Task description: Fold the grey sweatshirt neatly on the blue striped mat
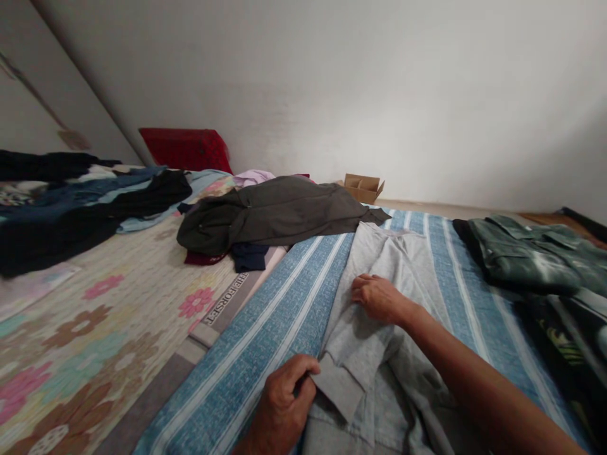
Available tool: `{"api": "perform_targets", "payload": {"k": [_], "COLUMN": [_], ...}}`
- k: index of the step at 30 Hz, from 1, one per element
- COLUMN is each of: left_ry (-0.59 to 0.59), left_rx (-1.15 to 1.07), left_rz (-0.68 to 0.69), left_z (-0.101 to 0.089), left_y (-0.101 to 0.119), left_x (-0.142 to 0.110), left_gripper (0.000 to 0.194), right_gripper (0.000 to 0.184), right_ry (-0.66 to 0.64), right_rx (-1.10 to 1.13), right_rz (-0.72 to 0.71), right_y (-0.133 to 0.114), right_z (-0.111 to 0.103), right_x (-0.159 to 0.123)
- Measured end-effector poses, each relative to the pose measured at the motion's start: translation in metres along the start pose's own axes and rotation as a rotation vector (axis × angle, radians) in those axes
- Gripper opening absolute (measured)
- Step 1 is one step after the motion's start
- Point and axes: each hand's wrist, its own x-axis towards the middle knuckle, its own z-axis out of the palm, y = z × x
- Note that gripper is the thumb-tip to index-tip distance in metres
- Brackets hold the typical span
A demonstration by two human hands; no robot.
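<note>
The left hand point(279, 404) curled its fingers into a pinch at the bottom center of the frame, while the right hand point(379, 298) lay palm down at center, its bare forearm point(488, 385) reaching in from the lower right.

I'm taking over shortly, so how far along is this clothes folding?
Done: a dark green garment looks folded at right. In hand: the left hand pinches the gray shirt's sleeve, while the right hand rests on it, on the blue striped sheet. Left: dark garments lie loosely on the floral mat.
</note>
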Motion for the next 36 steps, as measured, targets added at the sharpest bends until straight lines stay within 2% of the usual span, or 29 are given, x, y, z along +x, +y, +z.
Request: {"api": "perform_targets", "payload": {"k": [5, 8, 11, 14, 15, 18, 19, 21, 24, 27, 31, 33, 36], "left_ry": [-0.076, -0.187, -0.266, -0.234, -0.222, -0.201, -0.197, -0.205, -0.254, -0.301, -0.309, -0.319, -0.339], "left_rx": [-0.062, -0.127, -0.206, -0.095, -0.017, 0.171, 0.183, 0.119, -0.058, -0.166, -0.236, -0.281, -0.362], "left_rz": [-0.118, -0.189, -0.288, -0.356, -0.354, -0.289, -0.271, -0.287, -0.419, -0.483, -0.507, -0.54, -0.601], "left_z": [-0.006, -0.014, -0.019, -0.012, -0.008, 0.002, 0.003, 0.003, -0.003, -0.008, -0.009, -0.007, -0.006], "left_y": [-0.001, 0.004, 0.015, 0.025, 0.027, 0.023, 0.02, 0.013, 0.006, 0.007, 0.011, 0.012, 0.011], "left_x": [0.001, 0.008, 0.021, 0.037, 0.043, 0.056, 0.059, 0.063, 0.064, 0.063, 0.063, 0.063, 0.063], "left_gripper": [0.01, 0.008, 0.024, 0.043, 0.043, 0.014, 0.01, 0.016, 0.019, 0.018, 0.016, 0.016, 0.017], "right_gripper": [0.02, 0.02, 0.02, 0.021, 0.021, 0.019, 0.018, 0.017, 0.015, 0.017, 0.021, 0.018, 0.016], "right_ry": [-0.032, -0.049, -0.053, -0.036, -0.026, 0.014, 0.033, 0.079, 0.166, 0.274, 0.371, 0.383, 0.37], "right_rx": [0.049, 0.068, 0.076, 0.084, 0.087, 0.095, 0.098, 0.106, 0.133, 0.172, 0.21, 0.243, 0.325], "right_rz": [0.001, 0.018, 0.045, 0.077, 0.088, 0.118, 0.13, 0.155, 0.2, 0.296, 0.452, 0.463, 0.37], "right_y": [0.009, 0.007, 0.004, 0.002, 0.001, -0.003, -0.005, -0.008, -0.005, 0.008, 0.022, 0.02, 0.008], "right_z": [-0.009, -0.012, -0.012, -0.013, -0.013, -0.011, -0.01, -0.007, -0.004, -0.004, -0.001, 0.006, 0.019], "right_x": [0.004, 0.009, 0.013, 0.013, 0.013, 0.016, 0.018, 0.021, 0.018, -0.001, -0.045, -0.067, -0.091]}}
